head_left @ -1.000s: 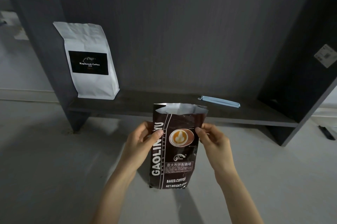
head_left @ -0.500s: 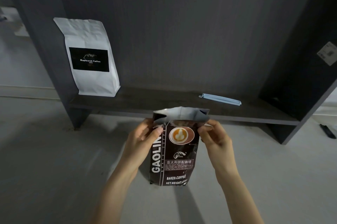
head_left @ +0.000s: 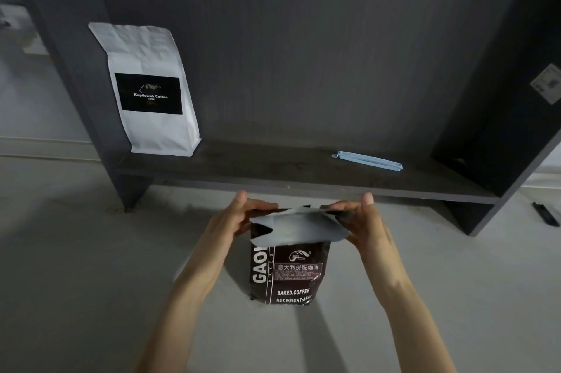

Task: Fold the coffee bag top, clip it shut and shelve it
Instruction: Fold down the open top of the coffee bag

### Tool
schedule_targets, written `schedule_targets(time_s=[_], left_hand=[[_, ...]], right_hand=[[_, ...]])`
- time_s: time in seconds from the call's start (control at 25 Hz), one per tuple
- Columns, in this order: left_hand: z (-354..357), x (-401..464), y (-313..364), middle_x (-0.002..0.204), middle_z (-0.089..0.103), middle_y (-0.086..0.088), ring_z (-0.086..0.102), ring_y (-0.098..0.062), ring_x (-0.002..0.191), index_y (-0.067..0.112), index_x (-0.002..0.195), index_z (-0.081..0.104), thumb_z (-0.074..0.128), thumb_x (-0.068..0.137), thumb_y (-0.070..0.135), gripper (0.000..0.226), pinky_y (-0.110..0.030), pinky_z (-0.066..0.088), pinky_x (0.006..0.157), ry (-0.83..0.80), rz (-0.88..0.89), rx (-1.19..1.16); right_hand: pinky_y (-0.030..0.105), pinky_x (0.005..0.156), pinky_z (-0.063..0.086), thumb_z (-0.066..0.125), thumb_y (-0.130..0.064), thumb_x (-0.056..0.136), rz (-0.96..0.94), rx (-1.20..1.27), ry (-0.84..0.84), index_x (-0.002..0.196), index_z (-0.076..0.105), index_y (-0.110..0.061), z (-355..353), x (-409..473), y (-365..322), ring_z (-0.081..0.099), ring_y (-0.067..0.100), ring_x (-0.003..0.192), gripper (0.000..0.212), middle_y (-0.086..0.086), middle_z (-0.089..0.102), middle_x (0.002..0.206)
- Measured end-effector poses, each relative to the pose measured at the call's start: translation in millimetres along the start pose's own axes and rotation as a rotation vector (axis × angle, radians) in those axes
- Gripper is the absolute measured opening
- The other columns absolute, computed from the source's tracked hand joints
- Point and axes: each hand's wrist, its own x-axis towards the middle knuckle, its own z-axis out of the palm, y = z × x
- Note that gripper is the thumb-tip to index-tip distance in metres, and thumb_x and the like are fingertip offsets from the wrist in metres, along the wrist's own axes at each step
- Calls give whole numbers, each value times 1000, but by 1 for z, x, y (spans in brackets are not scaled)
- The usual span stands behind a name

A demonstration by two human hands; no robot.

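A dark brown coffee bag (head_left: 291, 278) stands upright on the pale floor in front of the shelf. Its silver-lined top flap (head_left: 299, 228) is bent forward and down over the bag's front, hiding the cup picture. My left hand (head_left: 233, 218) pinches the fold's left end and my right hand (head_left: 361, 218) pinches its right end, thumbs up. A light blue bag clip (head_left: 367, 161) lies flat on the dark shelf board (head_left: 273, 172), behind and right of the bag, untouched.
A white coffee bag (head_left: 151, 90) with a black label stands at the shelf's left end against the side panel. Dark shelf walls rise at left and right (head_left: 501, 99). A small black object (head_left: 546, 214) lies on the floor at far right.
Both hands slid up from the bag's sides to its top corners and bent the open silver-lined top forward over the front. The bag's visible front has grown shorter.
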Motion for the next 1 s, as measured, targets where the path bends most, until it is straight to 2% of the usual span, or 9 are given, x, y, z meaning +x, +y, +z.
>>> schedule_targets(time_s=[0.08, 0.16, 0.2, 0.32, 0.52, 0.64, 0.68, 0.88, 1.0], left_hand=[[-2, -2, -1, 86, 72, 15, 62, -5, 93, 29, 81, 68, 50, 76, 45, 25, -20, 46, 84, -1, 25, 46], [1, -4, -2, 83, 70, 15, 60, 0, 89, 30, 84, 64, 52, 76, 28, 15, -16, 44, 82, -3, 23, 75], [3, -5, -2, 84, 69, 12, 60, 3, 86, 30, 86, 62, 52, 80, 18, 16, -11, 44, 79, -3, 30, 95], [6, -7, -2, 98, 65, 9, 59, 9, 88, 31, 94, 58, 48, 86, 0, 34, -4, 43, 75, 16, 46, 108], [6, -5, -12, 109, 58, 18, 54, 11, 101, 44, 107, 49, 49, 86, 5, 44, 0, 40, 81, 72, 75, 141], [6, -3, -18, 104, 59, 18, 56, 15, 95, 36, 106, 51, 50, 86, 6, 35, 0, 41, 75, 106, 51, 97], [6, -3, -19, 102, 59, 19, 56, 17, 91, 34, 102, 53, 50, 86, 7, 32, 0, 41, 73, 114, 38, 87], [0, -10, -28, 99, 59, 15, 57, 21, 82, 34, 92, 53, 56, 80, 2, 35, 1, 43, 68, 80, -45, 70], [-4, -10, -35, 88, 66, 25, 58, 18, 84, 31, 94, 55, 57, 80, 4, 31, -1, 43, 70, 84, -54, 93]], right_hand=[[25, 87, 44, 37, -53, 74, 1, -17, -25, 80, 65, -23, -1, 0, 0, 61, 10, 96, 41, -4, 68, 93], [19, 80, 46, 47, -31, 85, -20, -17, -49, 81, 64, -23, -3, -1, 0, 60, 9, 90, 19, -5, 66, 88], [13, 75, 47, 49, -18, 87, -32, -24, -63, 83, 63, -23, -4, -1, 2, 61, 5, 86, 16, -6, 65, 86], [6, 71, 48, 51, -2, 85, -69, -16, -93, 96, 61, -26, -4, 0, 7, 63, -7, 82, 29, -7, 67, 93], [11, 79, 50, 55, 1, 82, -43, -15, -81, 110, 54, -27, -4, 6, 20, 62, -4, 93, 39, 1, 64, 110], [33, 97, 47, 58, 2, 80, -24, -69, -104, 117, 54, -17, -3, 7, 28, 58, 6, 109, 42, 4, 63, 119], [35, 98, 47, 58, 2, 79, -17, -63, -94, 115, 56, -19, -3, 7, 30, 58, 8, 110, 41, 5, 64, 118], [36, 91, 50, 64, -3, 76, -14, -109, 64, 96, 63, -27, 0, 10, 39, 63, 17, 103, 31, 1, 70, 101], [34, 86, 52, 66, -6, 76, -10, -124, 119, 90, 64, -25, 2, 11, 42, 65, 16, 98, 25, 3, 72, 96]])
